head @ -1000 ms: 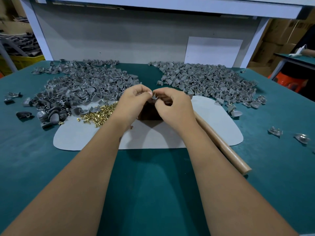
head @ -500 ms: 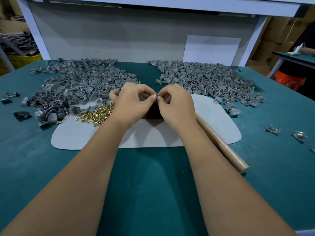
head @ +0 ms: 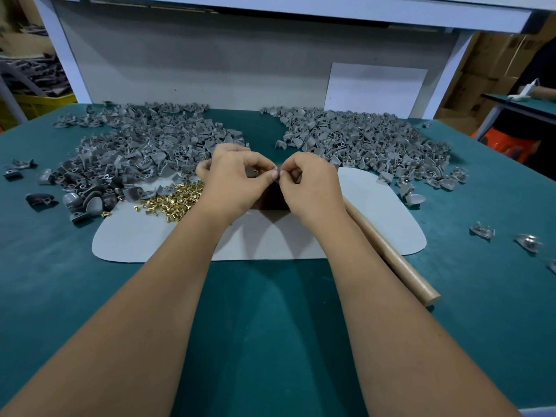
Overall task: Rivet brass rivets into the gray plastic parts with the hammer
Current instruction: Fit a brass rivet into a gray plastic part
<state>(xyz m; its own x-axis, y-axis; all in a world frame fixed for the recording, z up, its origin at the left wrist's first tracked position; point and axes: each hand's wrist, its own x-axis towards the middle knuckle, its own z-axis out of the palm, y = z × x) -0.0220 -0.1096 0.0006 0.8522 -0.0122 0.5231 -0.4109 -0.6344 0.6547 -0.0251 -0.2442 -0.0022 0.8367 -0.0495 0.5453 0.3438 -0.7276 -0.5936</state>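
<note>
Both hands pinch something tiny between fingertips: left hand (head: 237, 182), right hand (head: 310, 185). We should seat the rivet square before grabbing the hammer (head: 391, 260).

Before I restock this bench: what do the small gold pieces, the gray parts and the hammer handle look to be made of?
The rivets look like brass: shiny yellow metal. The gray parts look like matte moulded plastic, dull and uniform in colour. The hammer handle looks like smooth pale wood, tan and round; the grain is too faint to be sure.

Rivets (head: 174, 200) on mat (head: 135, 239), hammer handle (head: 391, 257) right.
</note>
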